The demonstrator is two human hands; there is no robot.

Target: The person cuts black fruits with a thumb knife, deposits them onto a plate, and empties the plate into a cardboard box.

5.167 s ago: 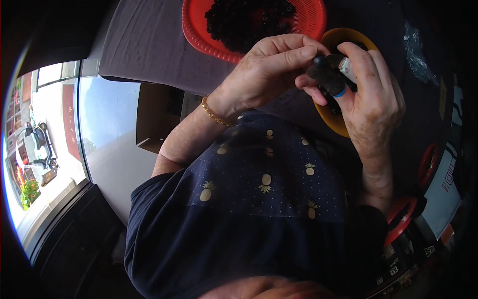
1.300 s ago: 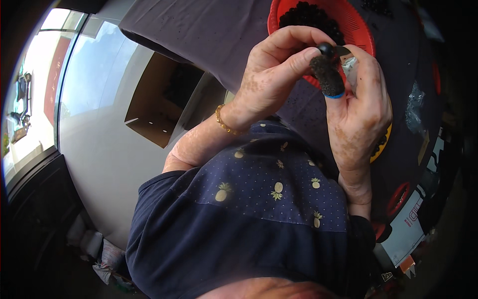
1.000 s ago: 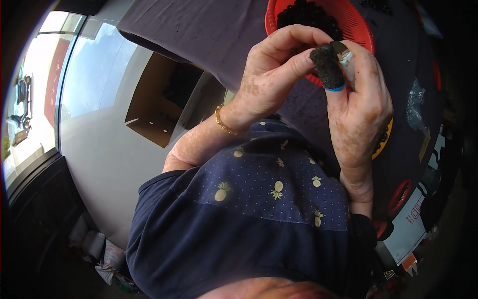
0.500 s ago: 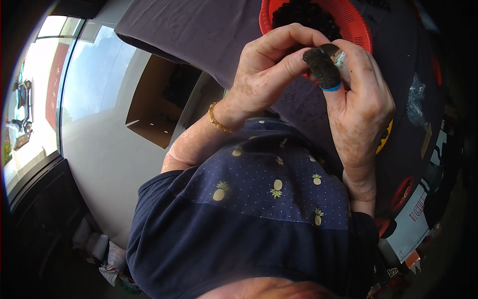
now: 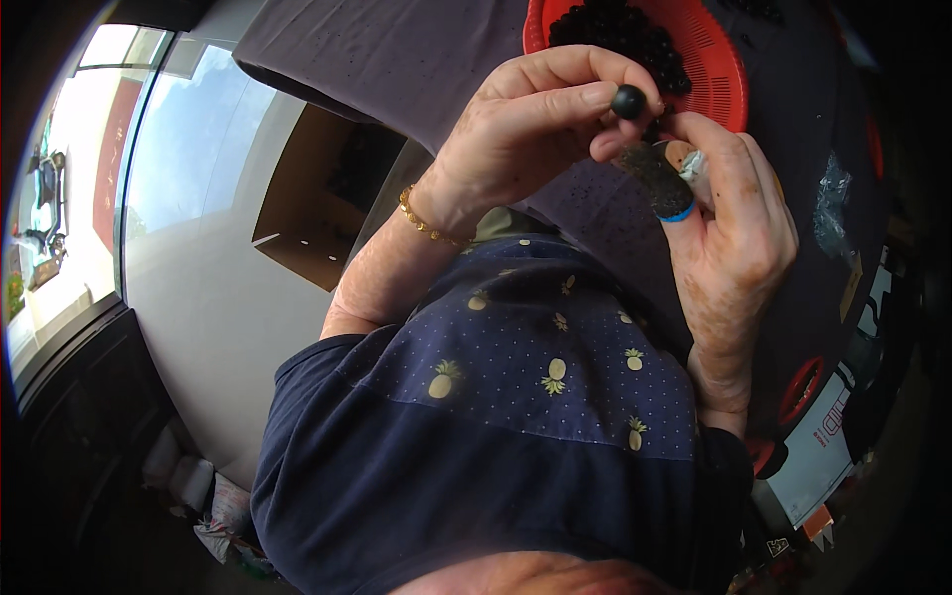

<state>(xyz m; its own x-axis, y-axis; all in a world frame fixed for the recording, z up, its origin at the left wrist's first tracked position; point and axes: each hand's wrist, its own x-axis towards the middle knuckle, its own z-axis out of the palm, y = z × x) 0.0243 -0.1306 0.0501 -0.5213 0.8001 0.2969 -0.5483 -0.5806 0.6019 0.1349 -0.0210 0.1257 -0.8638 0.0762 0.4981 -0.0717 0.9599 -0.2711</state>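
Observation:
A smooth, round black ball (image 5: pixel 628 102) is pinched between the thumb and fingers of my left hand (image 5: pixel 531 124). To its right, my right hand (image 5: pixel 739 213) is curled, thumb pointing toward the left fingers. A dark, dirt-coated sleeve (image 5: pixel 656 181) with a blue rim covers that thumb. Something whitish (image 5: pixel 694 172) shows among the curled right fingers; whether it is held or wrapped on a finger is unclear. Just beyond both hands sits a red perforated basket (image 5: pixel 716 69) with many dark, shiny round pieces (image 5: pixel 625 38) inside.
A dark cloth (image 5: pixel 397 50) with scattered specks covers the table. Crumpled clear plastic (image 5: pixel 831 203) lies on it at the right. An open cardboard box (image 5: pixel 297 213) stands to the left below the table edge. At lower right is a white printed box (image 5: pixel 813 476).
My hands have moved apart slightly, the right one down and to the right. The black ball now shows plainly in my left fingers. The right thumb has drawn away from the left hand.

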